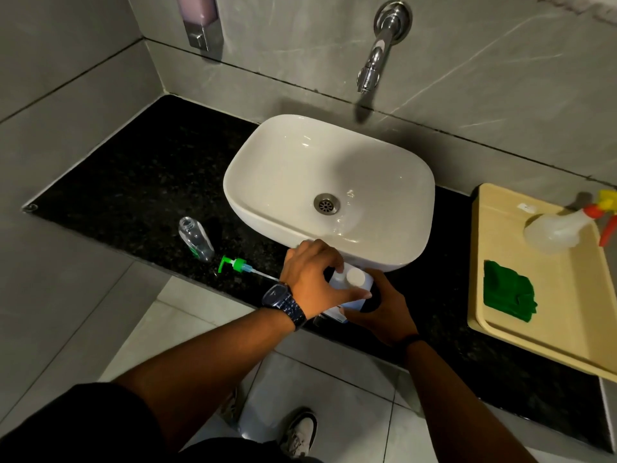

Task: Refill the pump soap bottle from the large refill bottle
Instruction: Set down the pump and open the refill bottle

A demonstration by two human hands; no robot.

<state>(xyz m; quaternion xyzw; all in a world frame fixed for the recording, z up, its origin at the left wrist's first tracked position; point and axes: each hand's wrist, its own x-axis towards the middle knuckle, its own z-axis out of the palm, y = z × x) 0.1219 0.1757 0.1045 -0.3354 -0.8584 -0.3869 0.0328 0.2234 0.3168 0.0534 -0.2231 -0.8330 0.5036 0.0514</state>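
The large white refill bottle [354, 281] with its white cap on stands on the black counter, just in front of the basin. My left hand [312, 275] grips its top and handle. Around its lower right side closes my right hand [382, 312]. The clear pump soap bottle [195, 239] stands open-necked and nearly empty on the counter to the left. Its green pump head [235, 264] with the dip tube lies flat on the counter between that bottle and my left hand.
A white vessel basin [329, 192] sits mid-counter under a wall tap [375, 63]. At the right, a beige tray [547, 292] holds a green cloth [509, 290] and a spray bottle [564, 227]. A wall soap dispenser [198, 18] hangs top left.
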